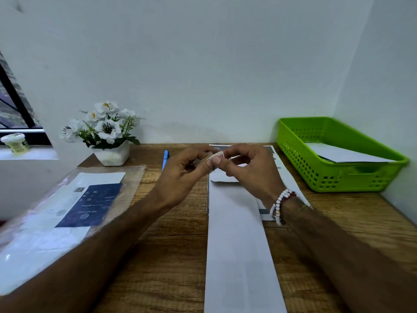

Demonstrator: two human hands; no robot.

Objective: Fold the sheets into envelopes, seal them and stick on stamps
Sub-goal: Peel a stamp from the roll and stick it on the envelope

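Observation:
A small stamp (214,155) with a perforated edge is pinched between the fingertips of my left hand (182,175) and my right hand (247,170), held above the desk. Under my hands lies a long white folded envelope (237,233), running from the middle of the desk towards me. Beneath its far end sits a printed sheet (284,170), partly hidden by my right hand. A beaded bracelet (281,205) is on my right wrist.
A plastic sleeve of papers (67,211) lies at the left. A blue pen (165,159) and a white flower pot (111,154) stand behind it. A green basket (334,177) holding white paper sits at the right, against the walls. A jar (15,143) rests on the sill.

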